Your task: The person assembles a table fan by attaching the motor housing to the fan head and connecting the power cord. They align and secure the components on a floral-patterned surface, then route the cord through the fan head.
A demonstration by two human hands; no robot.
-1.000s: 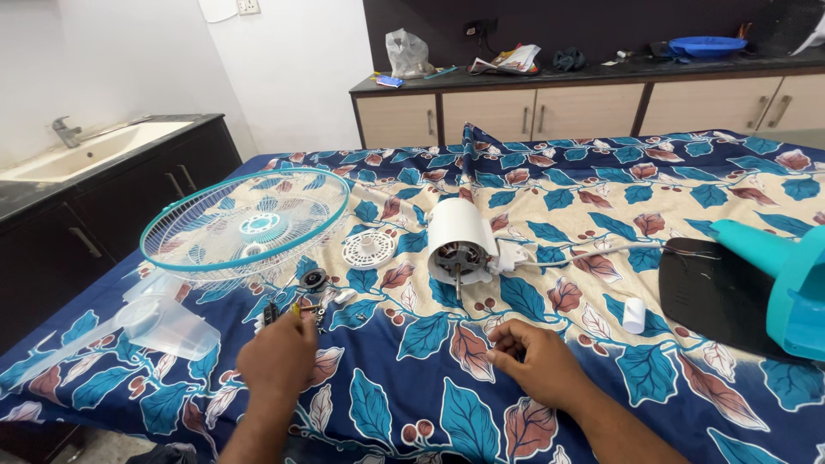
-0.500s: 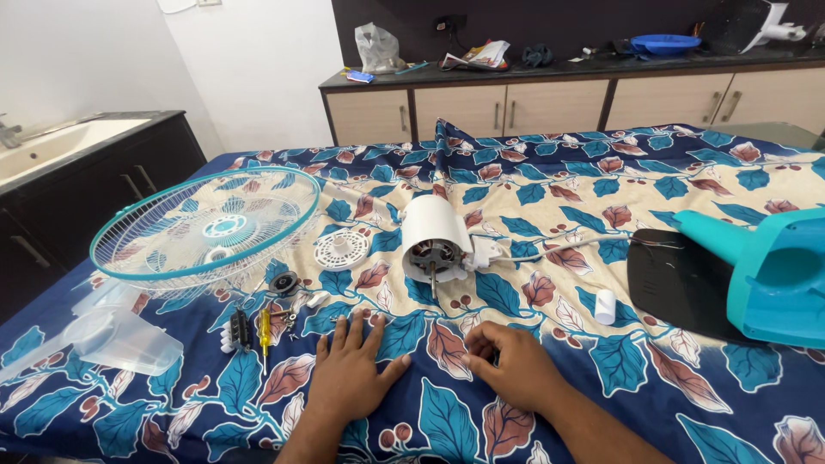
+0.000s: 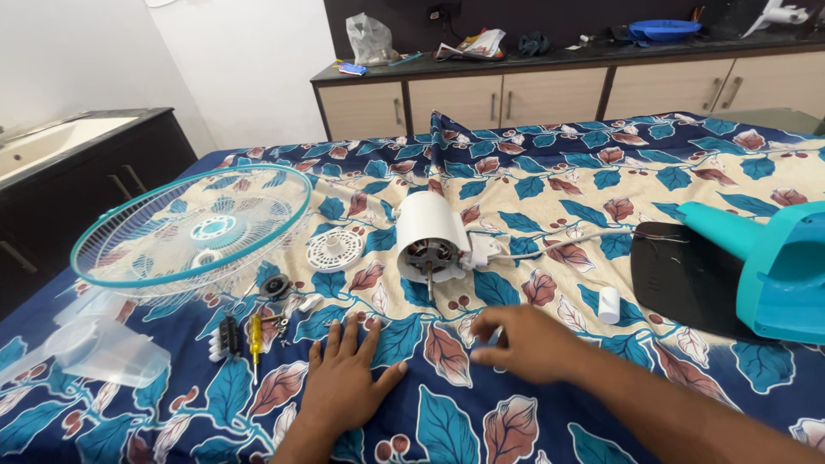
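My left hand [image 3: 344, 378] lies flat, palm down, on the blue leaf-patterned cloth [image 3: 550, 180], fingers spread, holding nothing. A yellow-handled screwdriver [image 3: 254, 337] and small black parts [image 3: 228, 335] lie just left of it. My right hand [image 3: 524, 344] hovers low over the cloth below the white fan motor [image 3: 430, 236], fingers curled; I cannot tell whether it pinches anything. The motor lies on its side with its shaft toward me, and a white cable [image 3: 559, 243] runs from it to the right.
A teal wire fan guard [image 3: 193, 225] sits at left above clear fan blades [image 3: 94, 348]. A white round vented cover [image 3: 335, 249] and a black knob [image 3: 275, 283] lie near it. A teal fan body on a black base [image 3: 687, 279] stands right, beside a small white cylinder [image 3: 608, 304].
My left hand left the tools and parts and moved right, coming down flat on the cloth. My right hand slid slightly right and up. The view shifted.
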